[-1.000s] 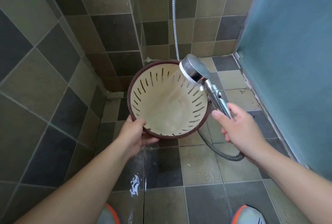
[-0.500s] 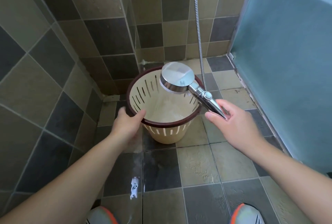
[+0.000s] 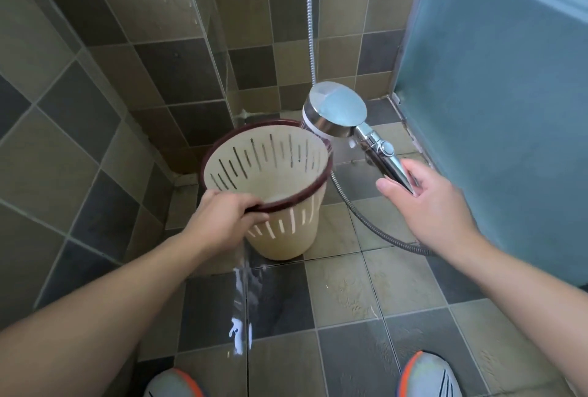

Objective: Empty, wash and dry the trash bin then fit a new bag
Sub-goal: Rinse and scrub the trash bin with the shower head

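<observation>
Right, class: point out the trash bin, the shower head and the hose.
trash bin (image 3: 280,242), head view, slotted outer wall.
shower head (image 3: 334,110), head view, chrome back.
hose (image 3: 366,220), head view, stretch over the floor.

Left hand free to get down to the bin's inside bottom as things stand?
Probably not yet: the left hand grips the bin by its dark rim. The mouth itself is open, with the shower head only at the far edge, so the path looks free once it lets go.
</observation>
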